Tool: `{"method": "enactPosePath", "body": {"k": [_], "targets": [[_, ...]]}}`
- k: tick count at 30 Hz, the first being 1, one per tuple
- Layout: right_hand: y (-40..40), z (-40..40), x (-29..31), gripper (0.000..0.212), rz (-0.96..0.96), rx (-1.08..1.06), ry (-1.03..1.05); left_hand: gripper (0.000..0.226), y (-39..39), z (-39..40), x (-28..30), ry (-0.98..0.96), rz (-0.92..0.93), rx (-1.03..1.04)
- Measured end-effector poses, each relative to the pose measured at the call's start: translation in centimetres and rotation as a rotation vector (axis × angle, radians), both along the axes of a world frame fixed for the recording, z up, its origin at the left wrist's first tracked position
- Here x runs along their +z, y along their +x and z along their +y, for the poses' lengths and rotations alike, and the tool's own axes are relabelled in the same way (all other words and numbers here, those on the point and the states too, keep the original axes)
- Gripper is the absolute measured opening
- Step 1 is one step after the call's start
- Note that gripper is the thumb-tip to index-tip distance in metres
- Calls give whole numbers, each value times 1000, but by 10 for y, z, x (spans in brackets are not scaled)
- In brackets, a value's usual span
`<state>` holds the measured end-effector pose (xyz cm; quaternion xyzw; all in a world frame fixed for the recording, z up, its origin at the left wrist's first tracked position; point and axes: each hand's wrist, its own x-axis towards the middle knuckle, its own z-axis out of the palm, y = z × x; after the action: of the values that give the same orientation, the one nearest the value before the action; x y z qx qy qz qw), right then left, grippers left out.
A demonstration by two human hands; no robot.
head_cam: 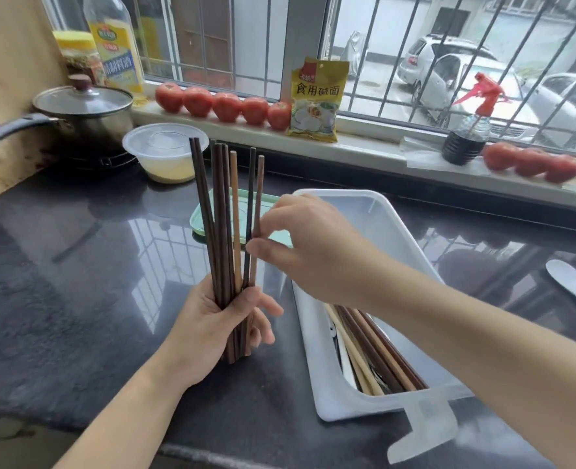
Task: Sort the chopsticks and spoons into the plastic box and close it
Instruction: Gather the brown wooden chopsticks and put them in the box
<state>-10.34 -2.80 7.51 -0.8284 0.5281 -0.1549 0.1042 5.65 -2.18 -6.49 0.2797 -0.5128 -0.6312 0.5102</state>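
- Our left hand (pixel 212 319) is clenched round the lower ends of a bundle of chopsticks (pixel 227 225), standing them nearly upright on the dark table (pixel 76 265), tips fanning out a bit at the top.
- Our right hand (pixel 310 245) reaches across from the right, thumb and fingertips pinching the two rightmost sticks (pixel 253 211) of that bundle about halfway up.
- The white plastic box (pixel 317 360) lies open just right of the left hand, long axis running toward and away from us, and our right forearm crosses over its middle.
- More chopsticks (pixel 374 350) already lie flat in its near end, lengthwise along the box.
- A green tray (pixel 198 214) sits behind the bundle, partly hidden by it.
- A white spoon (pixel 571 282) rests on the table far right, well apart from the box.
- Further back: a lidded plastic bowl (pixel 164 150), a pot (pixel 83 113), and tomatoes (pixel 225 106) on the windowsill.
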Motion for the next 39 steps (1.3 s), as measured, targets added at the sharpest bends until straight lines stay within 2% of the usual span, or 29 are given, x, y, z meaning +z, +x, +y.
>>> {"method": "enactPosePath", "body": {"k": [2,4,7,9,10,12,14,18,20,25,28,30,33,35,37,39], "targets": [[-3,-3,-1,21,-113,-18,46,60,-2,0,0,14,3,-29],[-8,-5,2,24,-235,-65,80,53,-3,-1,0,32,21,-55],[-21,-10,19,22,-611,-193,19,44,-3,-1,3,79,55,-24],[-37,-9,40,19,-894,-234,-72,35,-3,-3,3,103,36,80],[-47,-8,51,18,-938,-256,-147,28,-4,-5,1,114,8,145],[-66,-3,67,19,-789,-326,-310,15,-6,-10,-2,133,-29,230],[-78,3,71,23,-500,-391,-309,9,-7,-12,-3,156,-30,250],[-75,12,37,27,195,-355,124,9,-9,-13,-5,180,-57,244],[-69,11,16,30,341,-327,191,9,-10,-12,-5,170,-84,250],[-68,-1,-3,36,403,-340,179,14,-8,-10,-3,190,-97,226],[-68,-1,-8,37,517,-340,249,21,-6,-8,0,205,-19,193],[-69,0,-7,33,529,-339,220,24,-5,-7,2,199,32,174],[-65,1,7,26,301,-341,95,29,-3,-5,5,184,70,153],[-53,3,17,24,108,-294,63,41,-2,-3,6,146,61,121],[-36,6,20,24,23,-190,47,53,-2,-1,7,110,31,92],[-19,6,16,31,10,-87,57,51,-3,1,7,71,1,66]]}}
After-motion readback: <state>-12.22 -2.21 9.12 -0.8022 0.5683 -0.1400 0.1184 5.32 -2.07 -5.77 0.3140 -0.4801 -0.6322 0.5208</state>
